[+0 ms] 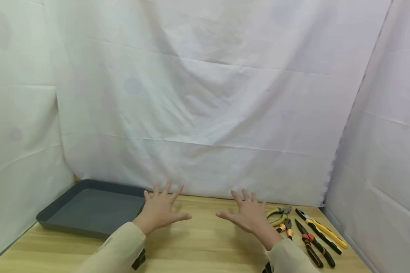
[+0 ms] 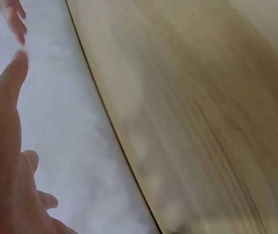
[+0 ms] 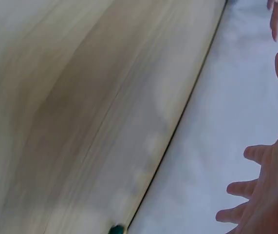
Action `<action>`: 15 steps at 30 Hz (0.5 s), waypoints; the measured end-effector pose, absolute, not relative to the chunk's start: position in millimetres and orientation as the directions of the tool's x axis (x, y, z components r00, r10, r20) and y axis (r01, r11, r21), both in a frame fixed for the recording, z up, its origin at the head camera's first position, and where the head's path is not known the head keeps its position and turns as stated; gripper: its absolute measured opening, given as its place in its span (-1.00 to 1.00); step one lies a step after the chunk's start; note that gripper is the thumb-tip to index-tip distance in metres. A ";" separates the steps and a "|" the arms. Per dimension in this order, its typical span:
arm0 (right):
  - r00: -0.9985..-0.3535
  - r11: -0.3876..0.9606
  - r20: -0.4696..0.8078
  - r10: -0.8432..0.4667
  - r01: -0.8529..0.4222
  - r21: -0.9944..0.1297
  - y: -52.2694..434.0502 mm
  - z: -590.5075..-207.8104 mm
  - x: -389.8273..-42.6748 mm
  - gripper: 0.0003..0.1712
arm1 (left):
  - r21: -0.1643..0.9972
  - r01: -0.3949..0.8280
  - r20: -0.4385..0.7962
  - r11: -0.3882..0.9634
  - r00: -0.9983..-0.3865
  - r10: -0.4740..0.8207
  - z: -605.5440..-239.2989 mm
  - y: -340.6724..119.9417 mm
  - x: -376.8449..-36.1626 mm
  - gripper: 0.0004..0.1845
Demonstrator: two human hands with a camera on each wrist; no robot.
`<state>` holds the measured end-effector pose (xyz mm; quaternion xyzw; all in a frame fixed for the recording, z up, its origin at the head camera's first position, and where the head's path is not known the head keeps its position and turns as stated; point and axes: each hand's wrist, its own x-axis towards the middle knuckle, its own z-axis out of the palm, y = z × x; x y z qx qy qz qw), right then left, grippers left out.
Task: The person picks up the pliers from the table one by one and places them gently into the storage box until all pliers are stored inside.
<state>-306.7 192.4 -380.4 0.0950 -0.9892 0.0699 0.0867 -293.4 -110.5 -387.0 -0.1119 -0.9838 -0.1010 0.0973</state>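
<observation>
Both hands are held out above the wooden table (image 1: 198, 242) with fingers spread and nothing in them. My left hand (image 1: 161, 209) is nearest the dark grey tray (image 1: 92, 210), overlapping its right edge in the head view. Just left of several pliers, my right hand (image 1: 249, 214) has its thumb pointing toward the left hand. Closest to it are yellow-green handled pliers (image 1: 279, 215) and orange-and-black handled pliers (image 1: 287, 226), the latter partly hidden by the forearm. In the wrist views, the left hand (image 2: 7, 161) and right hand (image 3: 275, 185) both show extended fingers.
Needle-nose pliers with red-and-black handles (image 1: 311, 240) and long-nosed pliers with yellow-and-black handles (image 1: 322, 229) lie at the table's right. White cloth (image 1: 205, 113) hangs behind the table, with more on both sides. The tray sits at the back left.
</observation>
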 end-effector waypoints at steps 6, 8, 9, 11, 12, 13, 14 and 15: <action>-0.957 0.943 0.185 -0.222 -0.259 -0.207 170.5 -374.7 -290.2 0.25 | 0.210 0.276 0.303 0.938 -0.930 0.206 -380.0 -135.2 -272.6 -0.04; -0.952 0.919 0.185 -0.244 -0.288 -0.269 161.7 -373.2 -284.1 0.23 | 0.195 0.287 0.342 0.938 -0.916 0.209 -375.9 -147.7 -264.1 -0.08; -0.949 0.903 0.184 -0.257 -0.303 -0.305 157.4 -372.7 -281.4 0.22 | 0.189 0.290 0.363 0.938 -0.909 0.208 -374.1 -155.0 -259.6 -0.10; -0.941 0.872 0.190 -0.278 -0.331 -0.361 148.7 -372.3 -276.7 0.20 | 0.185 0.291 0.399 0.939 -0.895 0.198 -369.9 -169.9 -250.6 -0.14; -0.938 0.855 0.192 -0.287 -0.341 -0.390 144.4 -372.0 -274.9 0.19 | 0.187 0.286 0.410 0.940 -0.892 0.190 -367.9 -177.9 -246.6 -0.15; -0.937 0.840 0.192 -0.293 -0.348 -0.417 140.3 -371.7 -273.3 0.18 | 0.190 0.280 0.421 0.941 -0.889 0.180 -366.2 -185.7 -242.9 -0.16; -0.935 0.826 0.193 -0.298 -0.354 -0.438 136.4 -371.7 -272.1 0.17 | 0.195 0.272 0.431 0.942 -0.887 0.167 -365.1 -193.3 -239.9 -0.17; -0.933 0.814 0.196 -0.303 -0.360 -0.456 132.6 -371.5 -270.9 0.16 | 0.207 0.267 0.443 0.941 -0.884 0.153 -364.5 -200.6 -237.4 -0.18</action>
